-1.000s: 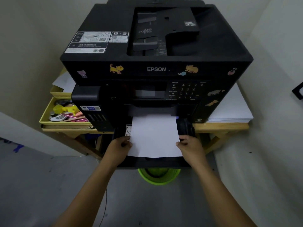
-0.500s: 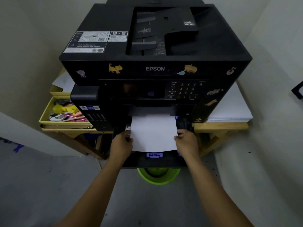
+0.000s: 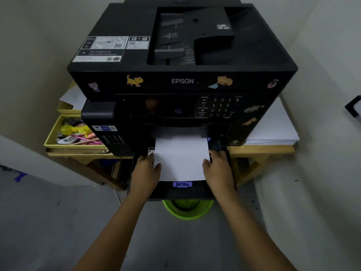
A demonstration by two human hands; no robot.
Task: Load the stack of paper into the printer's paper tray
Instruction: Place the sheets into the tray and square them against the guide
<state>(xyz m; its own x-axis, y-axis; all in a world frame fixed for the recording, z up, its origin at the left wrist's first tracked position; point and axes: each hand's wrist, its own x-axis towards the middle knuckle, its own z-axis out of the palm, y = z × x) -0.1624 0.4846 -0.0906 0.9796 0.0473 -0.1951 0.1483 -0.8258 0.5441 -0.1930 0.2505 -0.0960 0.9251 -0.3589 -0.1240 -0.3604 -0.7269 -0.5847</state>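
White paper stack (image 3: 180, 157) in paper tray (image 3: 181, 191) | left hand (image 3: 145, 172), right hand (image 3: 218, 169) outstretched | fingers pinching stack's side edges

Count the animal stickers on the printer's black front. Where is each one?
6: purple cat far left, yellow cat left of the logo, orange cat right of it, one far right, two beside the keypad. Others may be hidden.
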